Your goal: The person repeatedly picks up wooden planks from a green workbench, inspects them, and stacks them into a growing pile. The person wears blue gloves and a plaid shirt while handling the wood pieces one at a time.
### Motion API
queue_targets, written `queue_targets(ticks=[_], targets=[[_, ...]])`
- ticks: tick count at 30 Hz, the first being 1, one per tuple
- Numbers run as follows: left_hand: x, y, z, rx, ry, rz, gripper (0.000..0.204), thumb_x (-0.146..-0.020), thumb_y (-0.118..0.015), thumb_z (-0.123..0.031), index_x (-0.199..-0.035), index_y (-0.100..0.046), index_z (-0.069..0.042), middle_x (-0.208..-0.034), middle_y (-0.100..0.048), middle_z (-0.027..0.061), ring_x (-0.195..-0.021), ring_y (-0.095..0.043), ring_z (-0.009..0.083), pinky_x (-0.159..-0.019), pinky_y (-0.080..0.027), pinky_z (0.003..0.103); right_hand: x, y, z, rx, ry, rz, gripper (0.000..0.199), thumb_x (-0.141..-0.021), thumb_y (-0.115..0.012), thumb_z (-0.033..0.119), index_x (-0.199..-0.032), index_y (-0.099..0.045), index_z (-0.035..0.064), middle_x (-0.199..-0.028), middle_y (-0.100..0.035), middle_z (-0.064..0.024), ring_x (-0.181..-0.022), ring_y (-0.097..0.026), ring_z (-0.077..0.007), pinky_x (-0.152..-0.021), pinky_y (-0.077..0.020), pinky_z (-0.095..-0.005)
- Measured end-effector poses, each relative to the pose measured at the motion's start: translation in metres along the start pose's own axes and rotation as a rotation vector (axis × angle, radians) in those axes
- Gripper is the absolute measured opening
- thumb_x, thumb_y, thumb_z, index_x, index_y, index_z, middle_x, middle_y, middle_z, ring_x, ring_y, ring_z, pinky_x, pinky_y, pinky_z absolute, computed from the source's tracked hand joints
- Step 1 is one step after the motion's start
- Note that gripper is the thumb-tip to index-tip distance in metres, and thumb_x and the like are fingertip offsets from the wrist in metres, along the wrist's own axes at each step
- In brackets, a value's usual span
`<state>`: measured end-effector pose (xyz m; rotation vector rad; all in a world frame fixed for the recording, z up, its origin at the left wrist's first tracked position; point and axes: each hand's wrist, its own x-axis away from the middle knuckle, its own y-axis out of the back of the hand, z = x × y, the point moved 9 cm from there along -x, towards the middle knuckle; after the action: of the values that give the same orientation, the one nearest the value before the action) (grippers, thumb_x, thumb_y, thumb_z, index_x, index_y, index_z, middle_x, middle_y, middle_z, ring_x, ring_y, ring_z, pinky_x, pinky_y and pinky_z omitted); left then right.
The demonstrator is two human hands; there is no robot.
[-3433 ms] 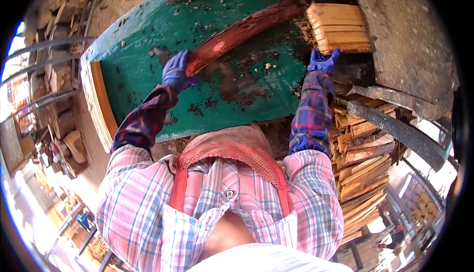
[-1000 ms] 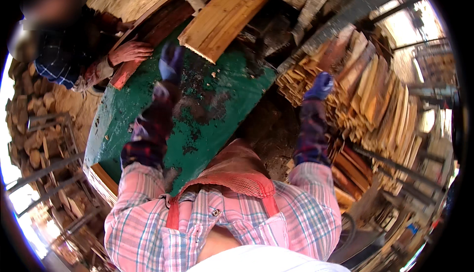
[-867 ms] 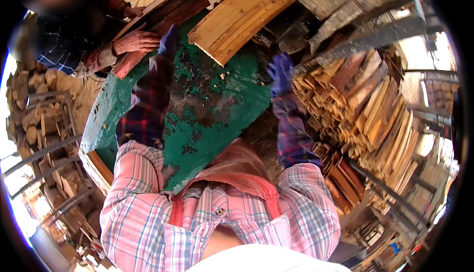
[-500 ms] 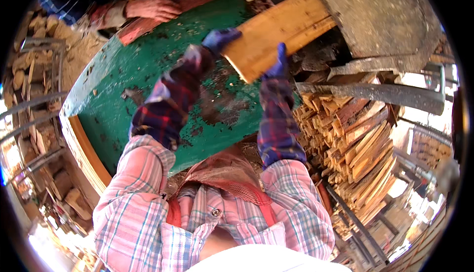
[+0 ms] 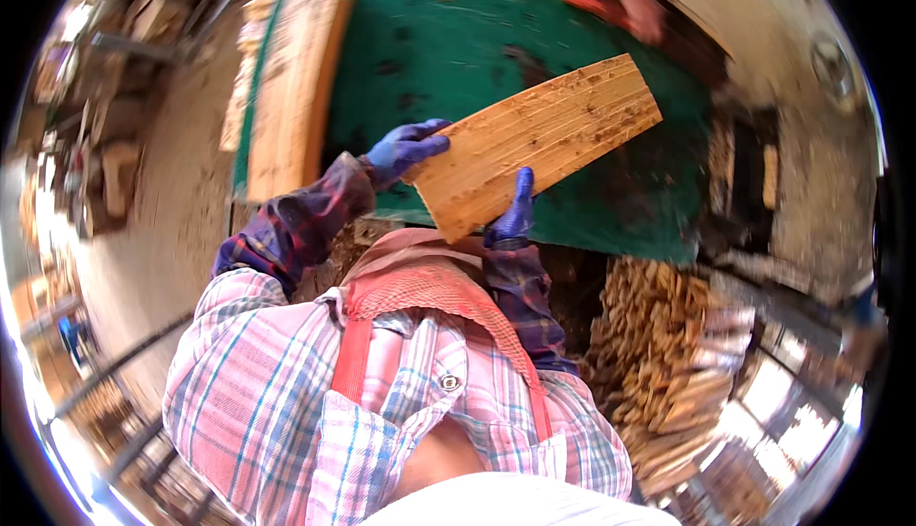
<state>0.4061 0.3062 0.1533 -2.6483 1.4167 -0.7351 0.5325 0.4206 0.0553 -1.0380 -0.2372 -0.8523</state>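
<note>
A pale wooden board is held in both hands over the green table top. My left hand, in a purple-blue glove, grips the board's left end, fingers over its far corner. On the near edge is my right hand, gloved alike, its thumb up along the board and its other fingers hidden beneath. The board slants, its far end up to the right. Another wooden board lies at the left side of the green top.
A co-worker's hand rests by a reddish piece of wood at the far right. Stacked wood strips stand below the table's right side. A grey metal surface is on the right.
Both hands have drawn the board back toward me, away from the grey surface and over the green top. My view has turned left, and the board at the left now shows fully.
</note>
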Motion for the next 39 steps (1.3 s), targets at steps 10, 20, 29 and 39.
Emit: queue_targets(ticks=[10, 20, 29, 39], targets=[[0.126, 0.090, 0.059, 0.164, -0.217, -0.494, 0.042, -0.090, -0.051, -0.019, -0.127, -0.044, 0.000, -0.115, -0.053, 0.0073, -0.106, -0.049, 0.0140, -0.095, -0.037, 0.030, -0.021, -0.099, -0.084, 0.665, -0.364, 0.138, 0.058, -0.082, -0.068, 0.028, -0.127, -0.042, 0.0024, -0.115, -0.055, -0.0181, -0.101, -0.057, -0.0316, -0.086, -0.0488, -0.0441], [0.153, 0.150, 0.063, 0.269, -0.182, -0.364, 0.037, -0.088, -0.051, -0.026, -0.112, -0.053, 0.001, -0.100, -0.059, 0.0068, -0.094, -0.055, 0.0181, -0.081, -0.042, 0.031, -0.160, -0.138, -0.059, 1.169, 0.460, -0.112, 0.042, -0.074, -0.077, 0.029, -0.098, -0.061, -0.0021, -0.088, -0.062, -0.0071, -0.075, -0.056, -0.0172, -0.070, -0.0460, -0.0348], [0.178, 0.481, 0.111, 0.304, -0.301, -0.908, 0.036, -0.089, -0.056, -0.033, -0.109, -0.056, -0.004, -0.094, -0.054, 0.0066, -0.088, -0.050, 0.0167, -0.076, -0.038, 0.032, -0.159, -0.257, -0.165, 1.225, 0.559, 0.088, 0.048, -0.073, -0.078, 0.017, -0.108, -0.056, -0.0087, -0.100, -0.060, -0.0138, -0.089, -0.060, -0.0241, -0.076, -0.0508, -0.0352], [0.196, 0.456, 0.116, 1.212, -0.484, -0.891, 0.049, -0.087, -0.055, -0.041, -0.119, -0.054, -0.004, -0.111, -0.061, 0.0124, -0.097, -0.061, 0.0239, -0.090, -0.048, 0.037, -0.143, -0.375, -0.331, 1.159, -0.100, 0.775, 0.025, -0.083, -0.063, 0.002, -0.105, -0.058, -0.0078, -0.097, -0.063, -0.0119, -0.083, -0.063, -0.0176, -0.078, -0.0520, -0.0270]])
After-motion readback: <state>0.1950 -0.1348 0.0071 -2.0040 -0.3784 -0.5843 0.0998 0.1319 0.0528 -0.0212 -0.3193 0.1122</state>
